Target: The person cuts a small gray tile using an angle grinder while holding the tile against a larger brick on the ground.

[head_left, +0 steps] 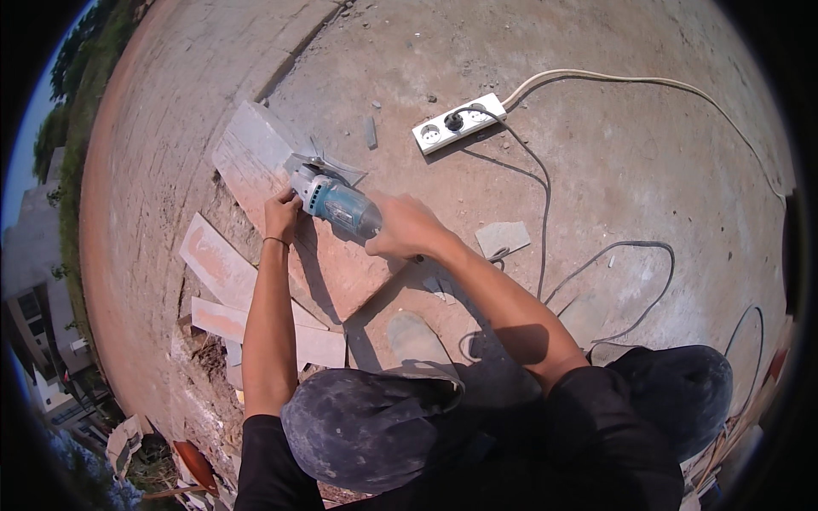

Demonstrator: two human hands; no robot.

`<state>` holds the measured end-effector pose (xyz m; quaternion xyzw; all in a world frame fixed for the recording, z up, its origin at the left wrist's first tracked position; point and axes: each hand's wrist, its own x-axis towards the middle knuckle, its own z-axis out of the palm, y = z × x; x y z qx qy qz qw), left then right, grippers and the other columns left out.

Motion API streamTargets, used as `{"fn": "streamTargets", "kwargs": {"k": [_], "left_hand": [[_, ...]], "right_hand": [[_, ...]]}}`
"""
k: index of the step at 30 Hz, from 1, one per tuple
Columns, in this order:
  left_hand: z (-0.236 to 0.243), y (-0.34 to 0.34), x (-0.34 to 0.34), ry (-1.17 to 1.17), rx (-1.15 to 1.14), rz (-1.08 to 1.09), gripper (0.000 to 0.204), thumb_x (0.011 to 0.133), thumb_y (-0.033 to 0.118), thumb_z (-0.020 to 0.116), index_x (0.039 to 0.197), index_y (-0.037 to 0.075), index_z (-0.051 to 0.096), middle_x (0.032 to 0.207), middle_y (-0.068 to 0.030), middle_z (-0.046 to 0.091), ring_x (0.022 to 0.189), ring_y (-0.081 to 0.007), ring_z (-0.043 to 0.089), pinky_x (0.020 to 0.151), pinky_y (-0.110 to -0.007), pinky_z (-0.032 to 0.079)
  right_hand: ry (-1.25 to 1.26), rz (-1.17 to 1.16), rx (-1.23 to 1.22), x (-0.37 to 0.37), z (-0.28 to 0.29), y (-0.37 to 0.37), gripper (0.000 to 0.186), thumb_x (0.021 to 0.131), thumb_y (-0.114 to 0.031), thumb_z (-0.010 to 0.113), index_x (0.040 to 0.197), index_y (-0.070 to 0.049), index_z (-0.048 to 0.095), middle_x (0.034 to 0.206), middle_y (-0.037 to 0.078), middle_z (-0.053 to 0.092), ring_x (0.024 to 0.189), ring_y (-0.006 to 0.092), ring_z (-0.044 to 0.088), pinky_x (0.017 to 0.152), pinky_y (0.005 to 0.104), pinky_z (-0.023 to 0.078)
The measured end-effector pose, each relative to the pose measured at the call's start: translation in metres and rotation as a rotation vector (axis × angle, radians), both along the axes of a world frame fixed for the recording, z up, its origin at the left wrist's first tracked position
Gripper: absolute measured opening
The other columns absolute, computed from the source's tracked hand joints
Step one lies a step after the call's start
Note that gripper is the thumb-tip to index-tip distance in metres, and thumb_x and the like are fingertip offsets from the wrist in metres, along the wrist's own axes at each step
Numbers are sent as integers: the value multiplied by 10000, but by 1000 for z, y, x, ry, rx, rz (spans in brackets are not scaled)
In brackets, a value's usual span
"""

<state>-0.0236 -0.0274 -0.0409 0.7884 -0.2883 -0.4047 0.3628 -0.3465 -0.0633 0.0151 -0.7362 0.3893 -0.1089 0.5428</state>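
A teal angle grinder (336, 204) with a grey metal head lies over a large dusty slab (341, 277). My right hand (407, 226) wraps round the rear of its body, slightly blurred. Beside the grinder's head, my left hand (282, 215) is closed at its near side; what its fingers grip there is partly hidden. The disc is mostly hidden by the head, and a thin offcut (341, 168) or dust-covered edge shows just past it. The slab has a pale far end and a reddish near end.
Narrow cut strips (220, 264) lie left of the slab. A white power strip (460, 124) rests on the ground at the upper right, with a dark plug in it. A dark cord (548, 196) trails toward my legs. A small tile piece (503, 238) lies near my right forearm.
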Motion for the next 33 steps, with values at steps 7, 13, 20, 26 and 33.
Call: {"fn": "streamTargets", "kwargs": {"k": [7, 13, 20, 26, 33], "left_hand": [[11, -4, -15, 9, 39, 71, 391, 958, -19, 601, 1348, -25, 616, 1042, -69, 705, 782, -131, 652, 651, -272, 582], [11, -4, -11, 80, 13, 92, 418, 964, -10, 621, 1379, -24, 584, 1101, -104, 708, 819, -148, 664, 664, -274, 599], [12, -4, -13, 42, 26, 103, 429, 957, 1, 647, 1380, -25, 583, 1092, -101, 708, 801, -145, 665, 654, -274, 600], [16, -6, -21, 63, 7, 117, 417, 951, -11, 645, 1364, -34, 594, 1063, -99, 709, 749, -139, 653, 637, -273, 594], [21, -6, -24, 56, 14, 126, 406, 951, -22, 637, 1353, -56, 594, 1038, -112, 709, 704, -137, 639, 626, -278, 593]], "right_hand": [[-4, -20, 38, 2, -6, -3, 595, 628, -282, 802, 1116, 5, 617, 1001, 266, 704, 967, 444, 682, 856, 483, 550], [-21, -29, 54, 4, -5, -3, 603, 629, -280, 797, 1129, 8, 623, 1009, 265, 707, 968, 441, 685, 865, 475, 551], [-25, -26, 70, 2, -4, -5, 581, 625, -277, 796, 1099, 19, 633, 994, 270, 707, 965, 437, 687, 859, 467, 552], [-25, -31, 49, 4, -11, -1, 589, 618, -277, 798, 1094, 21, 620, 996, 270, 704, 961, 439, 685, 854, 473, 551], [2, -19, 54, 6, -15, -1, 639, 618, -272, 794, 1166, 2, 611, 1008, 272, 704, 964, 438, 686, 853, 468, 551]]}}
